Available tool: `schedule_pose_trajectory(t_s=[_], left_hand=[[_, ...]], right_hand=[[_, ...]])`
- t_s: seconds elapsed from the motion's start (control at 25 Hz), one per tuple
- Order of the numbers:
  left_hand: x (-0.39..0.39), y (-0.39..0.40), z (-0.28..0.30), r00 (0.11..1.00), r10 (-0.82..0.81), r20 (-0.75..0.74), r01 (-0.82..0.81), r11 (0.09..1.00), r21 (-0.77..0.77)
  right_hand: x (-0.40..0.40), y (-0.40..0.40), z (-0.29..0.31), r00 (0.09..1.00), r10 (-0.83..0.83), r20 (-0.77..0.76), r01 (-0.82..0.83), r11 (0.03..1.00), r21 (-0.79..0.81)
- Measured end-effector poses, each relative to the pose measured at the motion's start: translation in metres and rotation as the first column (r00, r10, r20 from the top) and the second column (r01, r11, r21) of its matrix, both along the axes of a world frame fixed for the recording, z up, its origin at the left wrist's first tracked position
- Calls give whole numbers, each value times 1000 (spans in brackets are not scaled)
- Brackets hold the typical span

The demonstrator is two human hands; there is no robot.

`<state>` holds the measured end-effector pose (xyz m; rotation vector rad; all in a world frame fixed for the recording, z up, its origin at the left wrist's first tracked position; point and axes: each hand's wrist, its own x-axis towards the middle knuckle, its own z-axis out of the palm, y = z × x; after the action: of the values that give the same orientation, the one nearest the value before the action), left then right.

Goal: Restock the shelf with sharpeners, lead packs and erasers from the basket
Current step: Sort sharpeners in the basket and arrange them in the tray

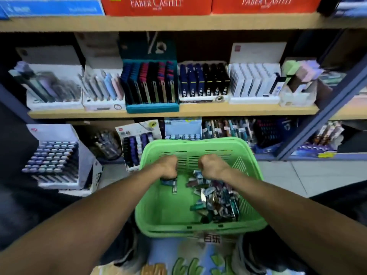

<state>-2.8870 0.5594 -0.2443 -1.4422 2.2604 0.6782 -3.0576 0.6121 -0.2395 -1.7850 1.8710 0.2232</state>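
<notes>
A green plastic basket (162, 211) sits in front of me, below the shelf. A heap of small lead packs (216, 203) fills its right side, and a few loose ones (170, 184) lie at its left. Both my hands reach down into it. My left hand (168, 167) is curled over the loose packs, fingers hidden beneath it. My right hand (212, 167) is curled over the top of the heap; whether either hand grips a pack is hidden. The middle shelf (198, 111) carries display boxes of lead packs, including a teal box (151, 86).
A lower shelf holds a tilted white display box (59, 155) at the left, a smaller tilted box (137, 143) beside the basket and pens (228, 128) behind it. Red cartons (156, 4) stand on the top shelf. A blue metal upright (325, 108) slants at the right.
</notes>
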Motion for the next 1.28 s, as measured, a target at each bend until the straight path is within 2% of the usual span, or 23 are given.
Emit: schedule_pose_trajectory(t_s=[0.08, 0.28, 0.4, 0.56, 0.72, 0.88, 0.96, 1.04, 1.08, 1.12, 1.2, 1.24, 1.28], left_hand=[[9, -9, -28, 1000, 3, 24, -3, 1000, -15], [11, -9, -92, 998, -11, 57, 11, 1000, 4], [-3, -5, -114, 989, -15, 146, 21, 999, -43], [-14, 1, -130, 956, -33, 291, 87, 981, -175], [-12, 10, -152, 928, -67, 366, 177, 944, -277], [-12, 10, -159, 930, -98, 354, 198, 945, -260], [-10, 12, -160, 916, -77, 393, 182, 954, -237], [-9, 8, -159, 907, -39, 420, 143, 965, -218], [-10, 6, -158, 907, -23, 421, 119, 972, -203], [-10, 3, -156, 912, -10, 411, 96, 977, -188], [-15, 1, -153, 922, -29, 386, 90, 986, -142], [-17, 1, -152, 925, -54, 375, 104, 988, -115], [-20, 3, -151, 927, -84, 366, 123, 989, -84]], right_hand=[[1, -6, -33, 998, -47, 37, 44, 997, 57], [19, -20, -100, 994, 2, 109, -15, 993, 121], [31, -22, -124, 988, 4, 157, -26, 990, 135], [35, -17, -144, 984, 25, 177, -49, 990, 132], [23, -19, -151, 973, -43, 225, 14, 992, 129], [17, -20, -154, 967, -81, 243, 48, 989, 137], [16, -18, -157, 972, -60, 228, 29, 990, 139], [10, -16, -158, 975, 6, 221, -42, 987, 157], [6, -15, -156, 973, 101, 207, -143, 970, 197], [3, -14, -153, 954, 228, 195, -275, 923, 268], [1, -9, -144, 847, 509, 152, -520, 735, 435], [1, -7, -141, 779, 620, 93, -579, 654, 488], [2, -3, -138, 729, 683, 37, -606, 620, 498]])
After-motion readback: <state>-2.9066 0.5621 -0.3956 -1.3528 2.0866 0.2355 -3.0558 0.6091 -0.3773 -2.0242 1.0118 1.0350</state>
